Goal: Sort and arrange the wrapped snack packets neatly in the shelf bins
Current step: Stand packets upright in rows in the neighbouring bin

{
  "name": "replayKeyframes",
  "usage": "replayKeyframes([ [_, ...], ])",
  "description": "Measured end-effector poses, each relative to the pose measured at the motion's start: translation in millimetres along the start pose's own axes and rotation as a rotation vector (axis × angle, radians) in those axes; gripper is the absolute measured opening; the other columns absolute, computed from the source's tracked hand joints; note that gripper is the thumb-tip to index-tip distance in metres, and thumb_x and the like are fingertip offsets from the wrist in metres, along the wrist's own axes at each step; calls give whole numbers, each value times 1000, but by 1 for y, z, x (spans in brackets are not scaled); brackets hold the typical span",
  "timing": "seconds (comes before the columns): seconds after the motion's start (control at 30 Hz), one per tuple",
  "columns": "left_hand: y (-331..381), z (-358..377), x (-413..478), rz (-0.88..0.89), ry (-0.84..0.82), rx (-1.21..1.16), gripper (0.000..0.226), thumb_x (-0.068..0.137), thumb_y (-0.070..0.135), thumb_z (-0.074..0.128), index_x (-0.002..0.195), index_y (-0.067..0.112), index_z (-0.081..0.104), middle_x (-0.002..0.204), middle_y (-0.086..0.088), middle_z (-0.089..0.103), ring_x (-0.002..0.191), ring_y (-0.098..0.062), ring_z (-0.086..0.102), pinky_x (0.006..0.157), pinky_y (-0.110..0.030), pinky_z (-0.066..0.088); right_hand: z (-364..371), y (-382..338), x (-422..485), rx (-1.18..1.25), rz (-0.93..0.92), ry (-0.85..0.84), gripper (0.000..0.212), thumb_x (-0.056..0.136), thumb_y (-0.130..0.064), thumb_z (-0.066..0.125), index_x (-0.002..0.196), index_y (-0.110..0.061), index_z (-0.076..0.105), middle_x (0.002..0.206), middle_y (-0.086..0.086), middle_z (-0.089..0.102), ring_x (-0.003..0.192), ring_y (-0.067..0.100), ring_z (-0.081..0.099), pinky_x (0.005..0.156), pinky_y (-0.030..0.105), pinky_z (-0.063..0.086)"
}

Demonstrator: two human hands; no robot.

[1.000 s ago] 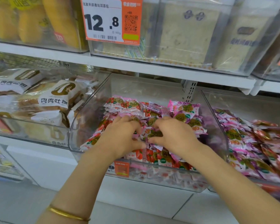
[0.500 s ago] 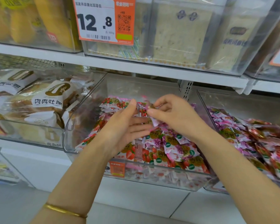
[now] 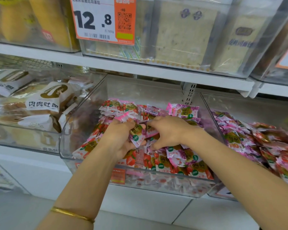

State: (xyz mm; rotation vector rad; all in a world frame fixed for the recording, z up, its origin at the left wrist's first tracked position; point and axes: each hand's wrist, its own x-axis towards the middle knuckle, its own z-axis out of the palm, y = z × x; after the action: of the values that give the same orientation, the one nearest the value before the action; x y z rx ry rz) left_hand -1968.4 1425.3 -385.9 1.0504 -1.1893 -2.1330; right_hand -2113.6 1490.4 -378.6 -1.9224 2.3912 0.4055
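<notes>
Far left, bread packs (image 3: pixel 45 103) in their own bin. In the middle clear bin (image 3: pixel 63 146), left hand (image 3: pixel 120 138) with grip clamped round a purple packet (image 3: pixel 137 135) above the heaped snack packets (image 3: pixel 181 156); right hand (image 3: pixel 170 131) close beside, grip curled onto that heap. Rightmost, more packets (image 3: pixel 239 138) in the neighbouring bin.

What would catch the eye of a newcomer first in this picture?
Two bare hands meet at the centre, over a clear bin heaped with pink and red snack packets: the left hand grips a purple packet, the right hand curls its fingers into the heap. Above, at the upper shelf, a large orange and white price tag reads 12.8.
</notes>
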Motion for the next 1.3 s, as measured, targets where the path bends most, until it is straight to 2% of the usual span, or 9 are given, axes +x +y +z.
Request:
replayKeyframes([
  [0.17,-8,7,1,59,35,145,50,98,8,45,142,7,22,106,-13,60,108,-31,60,87,-56,51,0,5,-3,63,-46,35,61,73,-48,66,122,-12,56,108,8,61,95,25,59,77,37,54],
  [0.37,-9,3,6,44,67,194,45,97,12,47,139,12,29,128,-17,52,108,-34,58,84,-54,53,-6,14,-10,260,-14,150,46,80,-34,59,114,-3,60,109,18,65,96,32,62,81,44,53],
  [0.57,-8,1,8,32,45,163,56,96,12,49,145,14,22,131,-18,51,112,-36,56,85,-54,53,-6,12,-16,243,48,325,15,85,-17,56,83,-3,55,70,8,52,66,26,52,52,31,34],
  [0.77,-5,6,-3,32,-2,140,57,97,8,46,146,9,17,110,-19,64,105,-34,61,83,-51,53,-4,16,-13,325,191,509,24,81,-13,56,63,-11,41,59,4,43,58,22,44,50,31,29],
  [0.83,-4,7,-5,2,-28,74,45,98,12,46,139,6,29,109,-22,65,102,-38,63,76,-49,55,-5,15,-15,480,234,608,32,81,-9,56,58,-12,34,55,3,37,53,18,36,50,31,26],
  [0.97,1,10,-9,-98,-186,-239,30,96,42,44,100,15,56,103,-20,63,102,-38,63,84,-50,53,-8,5,-27,826,119,721,18,86,-10,58,70,-1,54,63,13,53,58,15,44,55,29,35],
  [1.03,3,10,-8,-87,-255,-328,44,92,50,45,107,10,59,107,-22,65,101,-36,65,87,-46,53,-11,-6,-34,879,-20,625,11,87,-14,62,96,-14,69,82,-3,67,71,7,58,66,22,47],
  [1.17,1,13,-8,-80,-253,-408,36,94,29,52,111,-2,59,106,-22,67,86,-31,70,72,-41,59,-21,-7,-40,921,-162,300,43,84,-11,67,124,-25,60,120,-15,62,108,-3,58,94,18,46],
  [1.3,3,10,-6,-98,-131,-458,20,95,13,48,108,-1,53,106,-21,62,83,-28,65,60,-42,59,-26,10,-45,988,-26,341,50,84,9,50,121,-23,60,118,-6,64,92,-6,59,73,11,51],
])
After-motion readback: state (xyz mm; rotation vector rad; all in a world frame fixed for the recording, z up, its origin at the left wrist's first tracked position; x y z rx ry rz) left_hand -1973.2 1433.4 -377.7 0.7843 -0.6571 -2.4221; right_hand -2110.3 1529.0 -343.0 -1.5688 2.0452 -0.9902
